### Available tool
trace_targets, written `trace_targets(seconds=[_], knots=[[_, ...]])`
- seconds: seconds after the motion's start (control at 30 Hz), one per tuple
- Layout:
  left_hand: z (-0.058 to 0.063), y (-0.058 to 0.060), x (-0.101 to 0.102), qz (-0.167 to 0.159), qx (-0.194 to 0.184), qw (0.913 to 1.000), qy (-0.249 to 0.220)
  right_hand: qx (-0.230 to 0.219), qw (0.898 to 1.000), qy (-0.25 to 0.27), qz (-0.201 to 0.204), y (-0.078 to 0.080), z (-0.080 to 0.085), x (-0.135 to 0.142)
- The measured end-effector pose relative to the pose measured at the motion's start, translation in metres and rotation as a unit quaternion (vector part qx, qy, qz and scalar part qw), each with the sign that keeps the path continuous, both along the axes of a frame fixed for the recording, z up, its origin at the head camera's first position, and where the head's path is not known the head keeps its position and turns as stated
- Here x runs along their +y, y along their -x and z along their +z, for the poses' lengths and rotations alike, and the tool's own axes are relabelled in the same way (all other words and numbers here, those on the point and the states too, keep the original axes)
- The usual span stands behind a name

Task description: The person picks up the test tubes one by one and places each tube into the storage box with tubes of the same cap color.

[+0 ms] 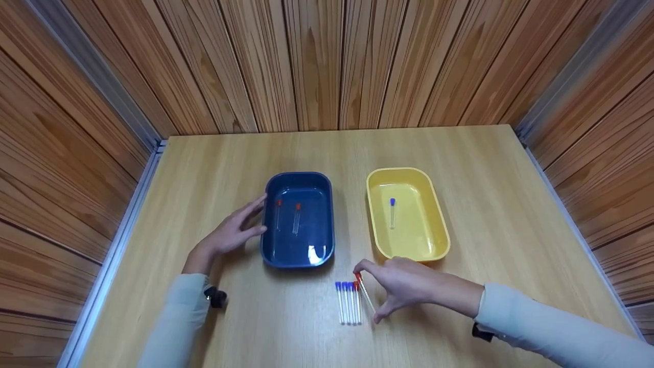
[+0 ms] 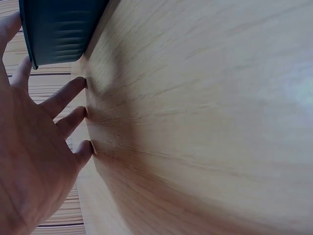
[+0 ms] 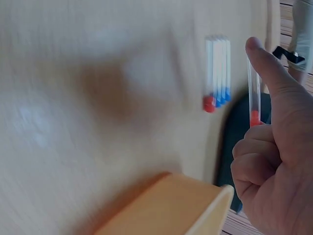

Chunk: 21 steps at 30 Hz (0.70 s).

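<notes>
My right hand (image 1: 403,283) pinches a red-capped test tube (image 1: 367,293) end to end, thumb at the clear bottom and index finger at the cap. In the right wrist view this tube shows clear of the table, its other fingers curled under. Just left of it lies a row of test tubes (image 1: 348,306), several with blue caps and one with a red cap at the right end. My left hand (image 1: 232,230) touches the left rim of a blue tray (image 1: 298,263), fingers spread. Two red-capped tubes (image 1: 297,220) lie in that tray.
To the right stands a yellow tray (image 1: 444,245) holding one blue-capped tube (image 1: 392,214). Both trays rest on a wooden table (image 1: 255,327), enclosed by wood-patterned panels (image 1: 327,61) at the back and sides.
</notes>
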<state>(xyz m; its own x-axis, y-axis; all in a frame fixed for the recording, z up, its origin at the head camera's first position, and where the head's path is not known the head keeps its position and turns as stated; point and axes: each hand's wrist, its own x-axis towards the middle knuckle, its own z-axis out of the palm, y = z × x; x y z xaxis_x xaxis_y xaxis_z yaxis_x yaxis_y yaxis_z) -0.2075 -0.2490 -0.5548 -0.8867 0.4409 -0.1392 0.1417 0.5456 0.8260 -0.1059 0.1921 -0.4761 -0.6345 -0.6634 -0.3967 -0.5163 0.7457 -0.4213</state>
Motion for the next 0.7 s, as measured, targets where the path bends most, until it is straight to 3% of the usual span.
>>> trace_targets(seconds=[0.17, 0.7], knots=[[0.000, -0.001, 0.000, 0.003, 0.012, 0.9999, -0.003, 0.024, 1.000, 0.010, 0.001, 0.008, 0.007, -0.002], [0.000, 0.001, 0.000, 0.002, -0.003, 1.0000, 0.002, 0.003, 0.995, 0.070, -0.066, 0.039, 0.018, -0.011]])
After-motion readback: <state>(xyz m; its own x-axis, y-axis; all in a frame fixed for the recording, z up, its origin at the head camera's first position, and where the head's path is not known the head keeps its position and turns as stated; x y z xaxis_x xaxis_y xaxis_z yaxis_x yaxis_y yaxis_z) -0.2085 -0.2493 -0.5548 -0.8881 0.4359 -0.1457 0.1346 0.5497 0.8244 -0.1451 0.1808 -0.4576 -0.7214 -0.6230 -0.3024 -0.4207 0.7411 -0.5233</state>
